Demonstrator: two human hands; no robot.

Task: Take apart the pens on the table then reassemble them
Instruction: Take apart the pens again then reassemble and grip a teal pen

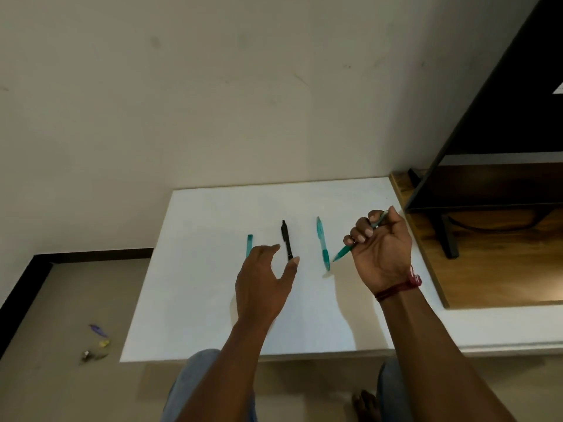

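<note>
On the white table lie a black pen, a light teal pen to its right, and a short teal pen part to its left. My right hand grips another teal pen, whose tip points down-left toward the light teal pen's near end. Just below the black pen hovers my left hand, fingers spread and holding nothing; its fingers cover the lower end of the short teal part.
A wooden surface with a dark metal shelf frame borders the table on the right. Small scraps lie on the floor at the left. A wall rises behind the table. My knees and a foot show below the table's near edge.
</note>
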